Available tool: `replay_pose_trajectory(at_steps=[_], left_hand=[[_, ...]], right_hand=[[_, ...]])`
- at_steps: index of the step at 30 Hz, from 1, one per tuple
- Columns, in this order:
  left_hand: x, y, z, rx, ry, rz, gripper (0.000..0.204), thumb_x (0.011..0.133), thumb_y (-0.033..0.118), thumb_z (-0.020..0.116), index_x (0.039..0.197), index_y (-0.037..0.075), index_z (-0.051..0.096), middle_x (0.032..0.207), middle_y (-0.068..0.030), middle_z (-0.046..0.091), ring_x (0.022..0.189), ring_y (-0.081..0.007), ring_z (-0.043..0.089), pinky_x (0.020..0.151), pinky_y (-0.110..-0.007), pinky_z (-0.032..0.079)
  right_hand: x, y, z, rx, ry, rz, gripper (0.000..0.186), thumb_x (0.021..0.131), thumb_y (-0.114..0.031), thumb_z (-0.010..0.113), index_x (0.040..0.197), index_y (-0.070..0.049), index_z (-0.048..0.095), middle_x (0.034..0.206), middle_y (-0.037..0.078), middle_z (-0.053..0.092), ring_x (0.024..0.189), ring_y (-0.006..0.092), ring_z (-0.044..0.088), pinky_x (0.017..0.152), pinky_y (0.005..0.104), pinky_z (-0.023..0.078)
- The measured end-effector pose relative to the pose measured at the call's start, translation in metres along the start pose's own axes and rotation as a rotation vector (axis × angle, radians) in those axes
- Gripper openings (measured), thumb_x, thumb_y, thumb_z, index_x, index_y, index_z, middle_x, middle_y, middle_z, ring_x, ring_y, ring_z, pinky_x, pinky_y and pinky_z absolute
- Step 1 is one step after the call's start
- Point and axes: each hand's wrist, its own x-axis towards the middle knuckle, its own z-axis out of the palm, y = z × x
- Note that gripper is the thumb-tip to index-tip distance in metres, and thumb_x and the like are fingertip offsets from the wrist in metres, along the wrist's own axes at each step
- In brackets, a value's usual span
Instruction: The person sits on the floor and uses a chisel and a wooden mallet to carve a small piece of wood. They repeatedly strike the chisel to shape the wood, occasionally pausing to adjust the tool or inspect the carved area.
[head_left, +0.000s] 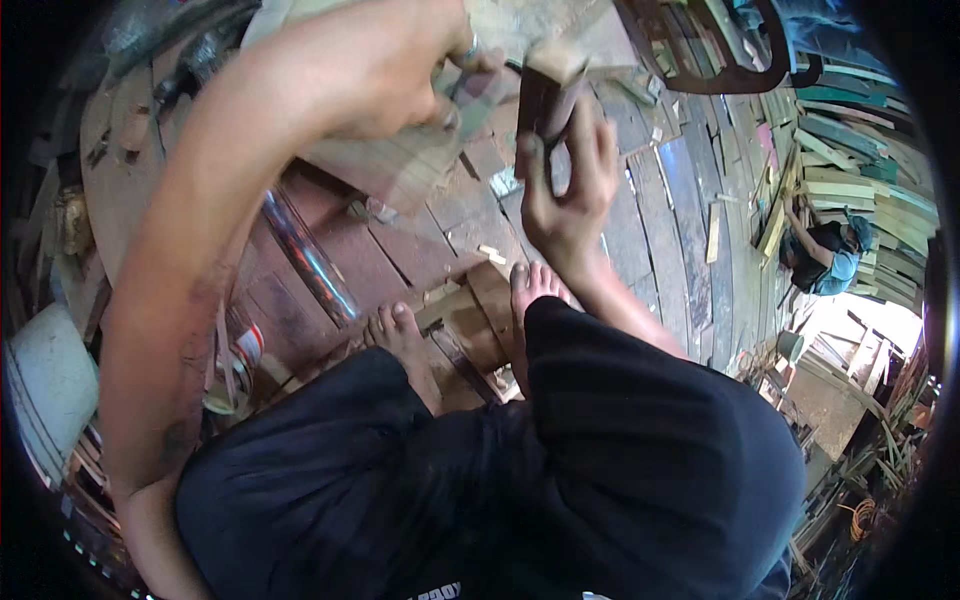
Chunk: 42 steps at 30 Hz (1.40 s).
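Note:
My right hand [575, 195] grips a dark brown wooden block [545, 105] in front of me, its fingers and thumb wrapped round the lower part. The block stands roughly upright, and its pale top end is blurred. To its left my left hand [425, 95] is bent inward with curled fingers, smeared by motion. Something small and blurred seems to be between those fingers; its kind does not show. The left hand and the block are apart. Behind the left hand lies a pale board [385, 165], also blurred.
Bare feet [400, 335] rest by a brown wooden piece [485, 310] on the plank floor [640, 215]. A shiny metal tube [310, 255] lies to the left, near a white bucket [50, 385]. At right a co-worker [825, 255] crouches beside stacked boards [850, 150]. A dark curved frame [715, 75] lies ahead.

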Motion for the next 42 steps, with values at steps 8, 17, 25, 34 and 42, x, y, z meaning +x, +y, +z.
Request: replay_pose_trajectory(at_steps=[8,17,25,34,42], left_hand=[[-0.003,0.0,0.009,0.259,0.033,-0.053,0.04,0.079,0.002,0.079,0.119,-0.003,0.072,0.098,-0.0269,0.071,0.092,-0.0371,0.071,0.085,-0.039,0.054],[0.017,0.017,-0.001,0.353,-0.034,-0.144,0.032,0.079,0.006,0.08,0.106,-0.009,0.07,0.09,-0.0291,0.068,0.084,-0.0396,0.07,0.077,-0.043,0.053],[0.007,0.008,0.002,0.283,0.052,-0.036,0.033,0.08,0.011,0.083,0.103,-0.008,0.07,0.093,-0.0288,0.067,0.087,-0.0417,0.067,0.078,-0.044,0.052],[0.008,0.012,0.006,0.337,0.056,-0.107,0.035,0.078,0.012,0.084,0.104,-0.008,0.07,0.094,-0.0275,0.068,0.088,-0.0419,0.068,0.08,-0.044,0.053],[0.007,-0.001,0.008,0.333,0.042,-0.007,0.045,0.08,0.005,0.08,0.121,-0.006,0.07,0.092,-0.0298,0.067,0.085,-0.0403,0.067,0.081,-0.045,0.052]], right_hand=[[-0.003,0.012,0.01,0.075,0.033,0.035,0.053,0.091,-0.006,0.075,0.14,0.004,0.058,0.1,0.016,0.06,0.087,0.0282,0.057,0.077,0.0371,0.048],[-0.022,0.026,0.005,0.029,-0.003,0.099,0.051,0.094,-0.008,0.073,0.14,0.007,0.057,0.1,0.017,0.06,0.087,0.0275,0.059,0.077,0.0371,0.05],[-0.023,0.02,0.006,0.055,0.019,0.162,0.056,0.087,-0.005,0.079,0.14,-0.001,0.061,0.101,0.014,0.059,0.083,0.0255,0.056,0.073,0.0355,0.049],[-0.038,0.031,0.011,0.102,0.013,0.165,0.057,0.087,-0.003,0.078,0.141,0.001,0.059,0.102,0.016,0.06,0.088,0.0275,0.057,0.074,0.0371,0.049],[-0.029,0.015,0.007,0.107,-0.026,0.213,0.056,0.088,-0.003,0.077,0.141,-0.001,0.06,0.101,0.015,0.059,0.083,0.0254,0.056,0.072,0.0356,0.049]])
